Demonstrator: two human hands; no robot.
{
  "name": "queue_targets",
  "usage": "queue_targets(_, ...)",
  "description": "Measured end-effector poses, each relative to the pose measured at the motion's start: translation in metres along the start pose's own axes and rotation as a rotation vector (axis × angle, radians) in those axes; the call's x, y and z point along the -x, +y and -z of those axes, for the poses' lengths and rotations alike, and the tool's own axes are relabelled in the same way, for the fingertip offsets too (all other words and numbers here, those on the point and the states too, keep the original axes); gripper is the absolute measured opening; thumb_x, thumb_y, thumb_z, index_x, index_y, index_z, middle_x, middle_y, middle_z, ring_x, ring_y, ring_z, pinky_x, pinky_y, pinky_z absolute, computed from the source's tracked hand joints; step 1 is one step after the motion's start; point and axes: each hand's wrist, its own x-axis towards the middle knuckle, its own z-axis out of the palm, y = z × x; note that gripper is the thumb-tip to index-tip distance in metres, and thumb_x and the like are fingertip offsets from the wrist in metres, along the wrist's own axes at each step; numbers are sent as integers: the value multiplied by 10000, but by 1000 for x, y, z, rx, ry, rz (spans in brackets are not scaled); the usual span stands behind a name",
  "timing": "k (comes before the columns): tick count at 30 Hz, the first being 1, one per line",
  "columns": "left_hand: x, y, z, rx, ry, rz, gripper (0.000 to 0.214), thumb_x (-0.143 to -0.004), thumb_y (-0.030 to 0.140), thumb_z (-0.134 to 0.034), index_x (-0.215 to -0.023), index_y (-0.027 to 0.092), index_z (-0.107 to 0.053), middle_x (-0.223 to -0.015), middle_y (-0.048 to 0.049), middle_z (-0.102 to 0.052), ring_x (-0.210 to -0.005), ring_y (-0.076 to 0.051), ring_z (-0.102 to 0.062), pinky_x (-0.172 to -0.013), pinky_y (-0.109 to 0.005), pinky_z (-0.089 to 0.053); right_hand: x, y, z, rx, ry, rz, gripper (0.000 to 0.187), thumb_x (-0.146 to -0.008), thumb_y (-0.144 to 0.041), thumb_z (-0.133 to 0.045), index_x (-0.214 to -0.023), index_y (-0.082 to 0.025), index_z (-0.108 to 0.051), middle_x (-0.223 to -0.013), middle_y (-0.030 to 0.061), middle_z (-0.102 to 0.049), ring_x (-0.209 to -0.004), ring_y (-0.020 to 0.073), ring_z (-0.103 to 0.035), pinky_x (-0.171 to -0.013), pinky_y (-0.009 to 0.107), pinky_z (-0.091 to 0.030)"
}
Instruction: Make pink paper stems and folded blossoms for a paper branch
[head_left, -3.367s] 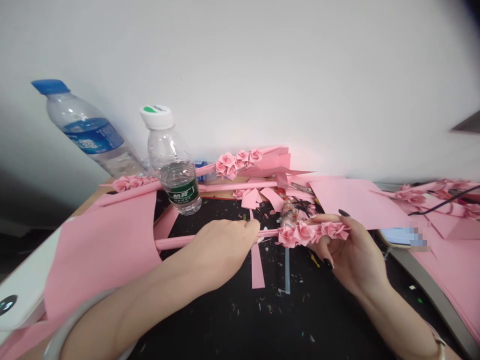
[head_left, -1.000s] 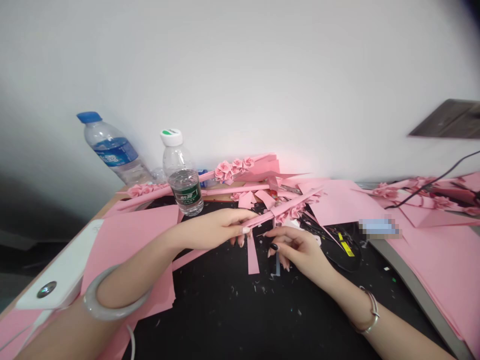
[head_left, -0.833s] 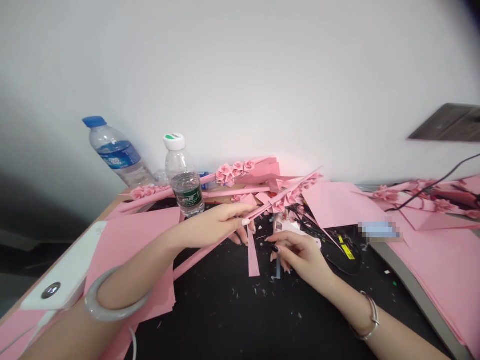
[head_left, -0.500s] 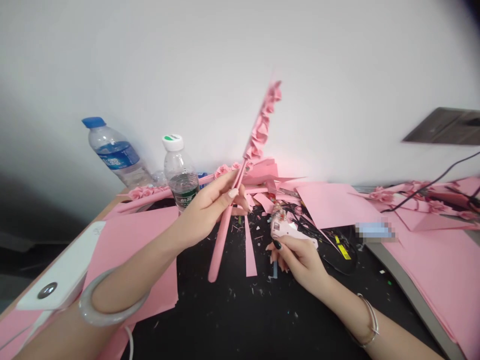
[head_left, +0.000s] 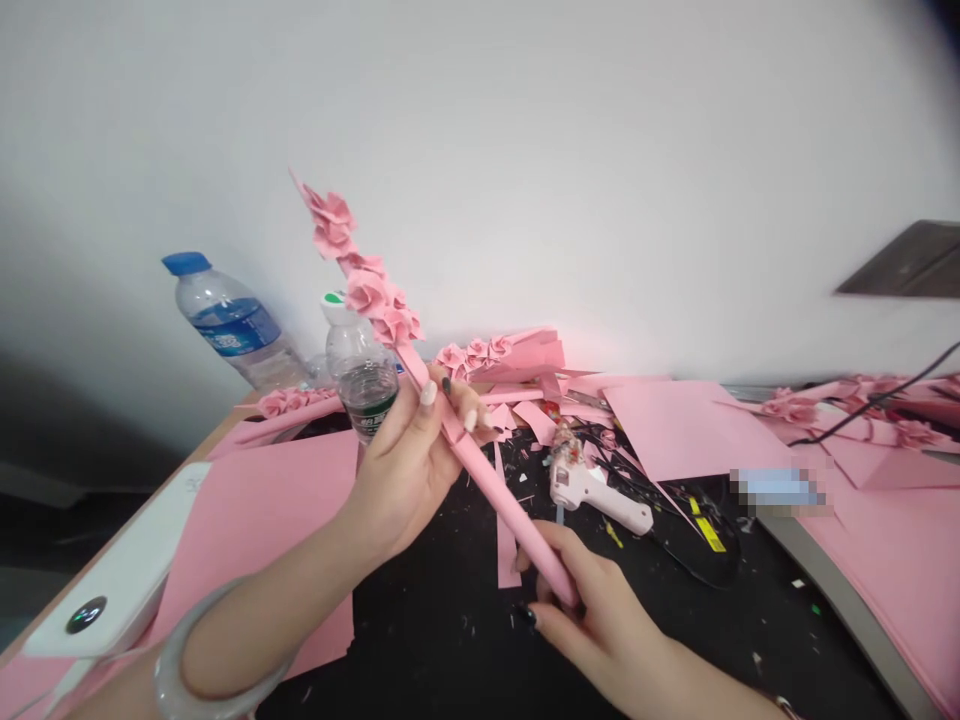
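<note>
Head view: you face a white wall [head_left: 600,170] with a black-topped table [head_left: 442,670] along it, and everything here places easily from your hot glue gun [head_left: 589,490]. A large pink paper sheet [head_left: 686,425] lies just behind and to the right of the glue gun, while another sheet [head_left: 247,530] lies well to its left, beneath your left forearm. Other paper stems with roses [head_left: 487,355] are heaped behind the glue gun, and more [head_left: 825,410] lie far to its right. Well left of it stand a blue-capped plastic bottle [head_left: 225,320] and a white-capped plastic bottle [head_left: 360,385].

You hold the pink paper stem [head_left: 480,470] diagonally in the air, left of the glue gun and in front of the white-capped plastic bottle. Folded paper roses [head_left: 367,300] line its upper part. Your left hand [head_left: 405,470] is closed around the stem just below the roses, and your right hand [head_left: 592,625] is closed around its lower end, nearer the glue gun. A pale bangle [head_left: 217,660] circles your left wrist. A black cable [head_left: 675,550] runs along the table right of the glue gun, and tiny paper scraps [head_left: 465,640] are scattered left of it.
</note>
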Motion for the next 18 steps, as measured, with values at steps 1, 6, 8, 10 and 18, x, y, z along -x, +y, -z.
queue_targets(1,1,-2,0,-14,3,10,183,-936,207,-359,-862,219,-526,-783,4,-494,-799,-113,-516,-779,-276,-492,0,-1,-1,-5,19,-16,306,-823,-139,-485,-1113,-224,-435,-772,-20,-553,-635,120,-503,-586,212,-427)
queue_targets(6,3,-14,0,-63,-49,27,121,-920,201,-416,-910,225,-535,-849,9,-570,-846,-112,-559,-830,-294,-489,4,-2,-2,14,146,-34,177,-891,-163,-368,-1039,-206,-456,-723,-15,-520,-587,122,-456,-536,215,-392)
queue_targets(8,5,-18,1,-74,-75,35,80,-912,217,-441,-905,227,-520,-830,15,-575,-849,-116,-564,-856,-309,-476,4,-1,-2,21,154,-41,188,-893,-167,-368,-1055,-203,-457,-721,-11,-532,-581,126,-458,-528,220,-384)
queue_targets(10,6,-22,3,-96,-101,59,58,-912,234,-442,-897,228,-498,-817,17,-576,-849,-122,-567,-891,-332,-452,5,-1,-1,23,152,-41,202,-888,-166,-376,-1069,-204,-459,-735,-5,-548,-593,133,-473,-539,228,-390)
queue_targets(18,7,-22,3,-134,-129,92,65,-921,255,-420,-876,225,-456,-784,14,-559,-809,-140,-576,-834,-330,-459,5,0,1,-15,157,-16,208,-899,-182,-368,-1082,-214,-462,-758,2,-546,-610,141,-475,-554,238,-389)
